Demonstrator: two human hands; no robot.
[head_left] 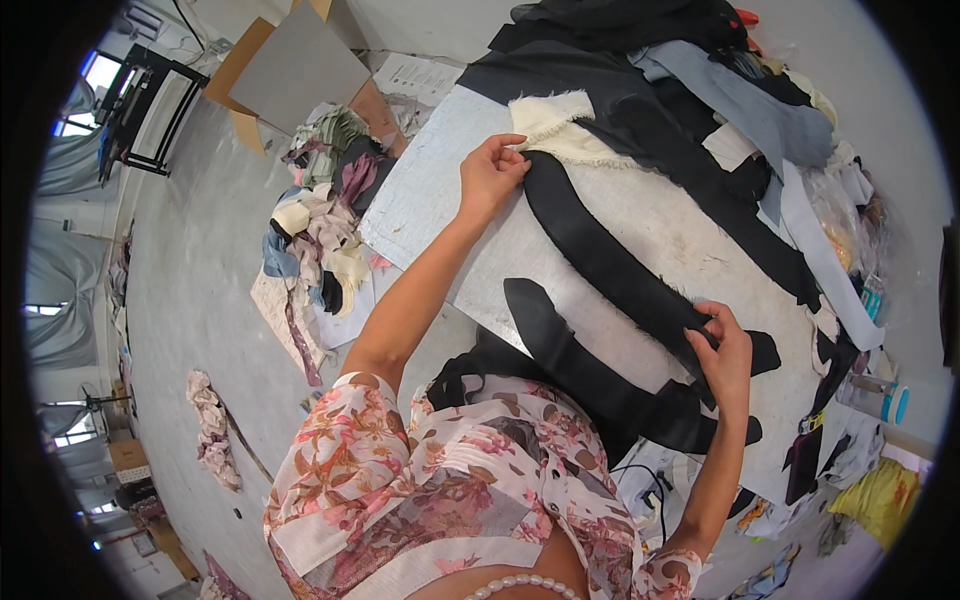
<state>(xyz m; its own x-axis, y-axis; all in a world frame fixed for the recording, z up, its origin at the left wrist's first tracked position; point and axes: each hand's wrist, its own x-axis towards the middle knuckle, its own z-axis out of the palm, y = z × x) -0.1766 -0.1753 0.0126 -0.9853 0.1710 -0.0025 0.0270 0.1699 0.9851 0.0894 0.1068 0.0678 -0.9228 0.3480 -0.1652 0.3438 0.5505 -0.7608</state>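
A long curved strip of black fabric point(610, 265) with frayed edges lies across the pale worktable point(480, 265). At its far left end, the thumb and fingers of my left hand point(493, 178) pinch the tip. My right hand point(724, 352) has its fingers curled onto the same strip close to its right end; the fingertips are partly hidden against the cloth. Nearer to me lies a second curved black strip point(575, 362), and its right part passes by my right wrist. A cream cloth piece with frayed edges point(550, 122) sits just beyond my left hand.
Black fabric point(590, 85) and grey-blue cloth point(740, 95) are heaped along the table's far and right sides. Mixed scraps point(325, 210) pile on the floor at the left, near an open cardboard box point(290, 70). A yellow bundle point(880, 500) lies at lower right.
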